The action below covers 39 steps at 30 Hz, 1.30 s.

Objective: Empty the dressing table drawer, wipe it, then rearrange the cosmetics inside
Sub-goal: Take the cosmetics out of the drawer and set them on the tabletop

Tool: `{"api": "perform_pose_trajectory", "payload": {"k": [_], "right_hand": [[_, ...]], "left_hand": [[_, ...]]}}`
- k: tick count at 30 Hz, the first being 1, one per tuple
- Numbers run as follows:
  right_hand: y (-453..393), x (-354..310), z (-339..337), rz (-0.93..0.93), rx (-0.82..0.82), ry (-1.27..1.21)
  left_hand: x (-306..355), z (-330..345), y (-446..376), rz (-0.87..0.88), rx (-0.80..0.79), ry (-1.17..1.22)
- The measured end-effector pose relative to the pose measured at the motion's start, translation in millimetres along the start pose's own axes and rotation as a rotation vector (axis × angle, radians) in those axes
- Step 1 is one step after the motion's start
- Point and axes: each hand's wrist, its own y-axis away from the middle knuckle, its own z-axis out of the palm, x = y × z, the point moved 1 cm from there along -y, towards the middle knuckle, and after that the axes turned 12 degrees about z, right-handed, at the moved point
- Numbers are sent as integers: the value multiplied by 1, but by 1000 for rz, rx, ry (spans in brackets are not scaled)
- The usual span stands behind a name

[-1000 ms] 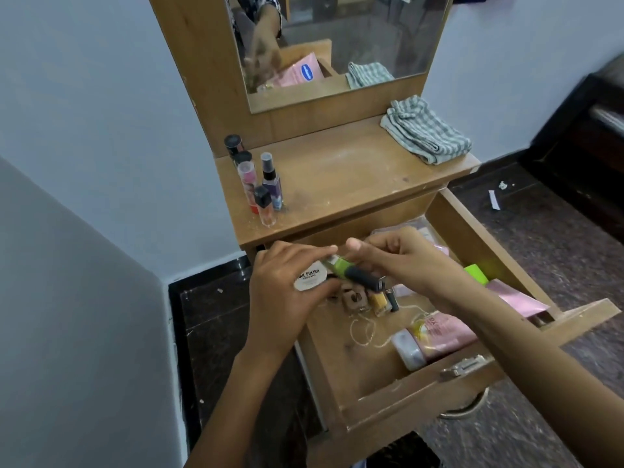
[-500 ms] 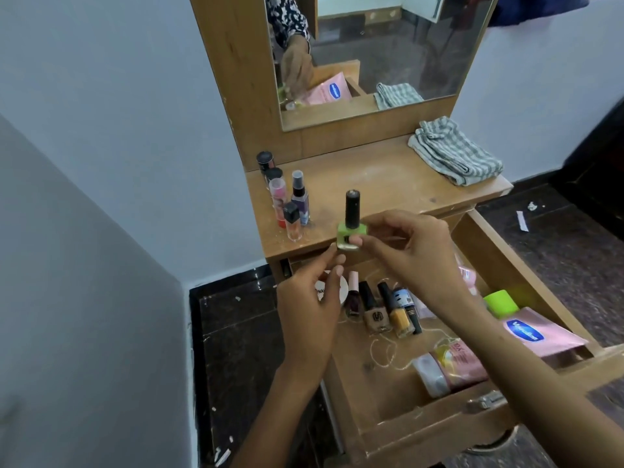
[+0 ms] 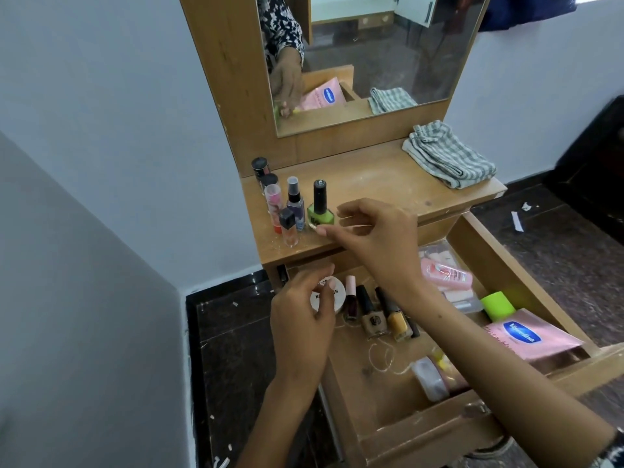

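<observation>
An open wooden drawer (image 3: 513, 275) of a wooden dressing table (image 3: 378, 187) holds a row of upright nail-polish bottles: a dark red one with a pale pink cap (image 3: 351, 298), a tan one with a black cap (image 3: 371, 315) and a yellow one with a black cap (image 3: 396, 319). Beside them lie a pink tube (image 3: 445, 275), a lime-green cap (image 3: 498, 304), a pink Vaseline sachet (image 3: 530, 336) whose brand shows on a blue oval, a white-capped tube (image 3: 435, 378) and a loop of pale thread (image 3: 381, 358).

The left hand (image 3: 300, 322), fingers curled, grips a round white tub (image 3: 329, 293) at the drawer's back left corner; its lid lettering is partly hidden by a finger and cannot be read in full.

On the tabletop, the right hand (image 3: 374, 231) has its thumb tip touching the base of an upright green nail-polish bottle with a black cap (image 3: 320, 207), its other fingers loosely bent and apart. Just left of the bottle stands a cluster of small bottles (image 3: 280, 201). A folded grey-and-white checked cloth (image 3: 449, 157) lies at the table's far right, below the mirror (image 3: 371, 52). The walls are pale blue, the floor dark stone.
</observation>
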Motion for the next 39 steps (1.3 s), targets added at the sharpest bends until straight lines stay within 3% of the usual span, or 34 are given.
{"api": "perform_pose_trajectory", "payload": {"k": [6,11,15,26,32,39], "right_hand": [[18,34,-52,27,-4,46],[36,62,-58,127,-185,183],[38,66,-59,113,-194,195],[41,70,-57,243,-282,229],[48,68,-53,367,-428,241],[50,62,-50,526,-556,161]], "left_hand": [[0,6,-1,61,-149,-175],[6,30,-7,113,-520,-511],[10,54,-2,197,-708,-708],[5,56,6,249,-640,-702],[13,44,11,304,-516,-600],[14,32,14,338,-484,-527]]}}
